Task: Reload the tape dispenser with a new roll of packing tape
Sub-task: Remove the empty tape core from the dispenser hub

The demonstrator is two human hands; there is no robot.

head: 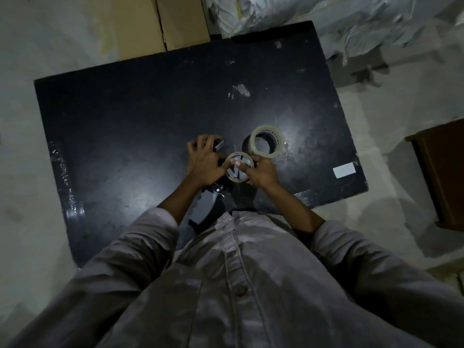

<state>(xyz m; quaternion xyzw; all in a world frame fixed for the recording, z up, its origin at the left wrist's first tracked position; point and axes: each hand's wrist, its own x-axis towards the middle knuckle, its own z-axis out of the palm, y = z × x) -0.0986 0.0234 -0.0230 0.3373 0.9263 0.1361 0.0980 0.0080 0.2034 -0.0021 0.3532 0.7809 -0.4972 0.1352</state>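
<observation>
A black tape dispenser [204,209] lies on the dark table [125,109], its handle pointing toward me. My left hand [204,163] grips the dispenser's front end, near its metal blade. A thin, nearly spent tape roll [239,167] sits at the dispenser's spool. My right hand [261,172] holds this roll, with a finger through its core. A fuller roll of clear packing tape [267,140] stands just beyond my right hand, leaning on the table.
A white label [344,170] lies near the table's right edge. Cardboard boxes [173,21] stand beyond the far edge, crumpled white wrapping [351,23] at the far right. A brown wooden cabinet [444,172] stands to the right.
</observation>
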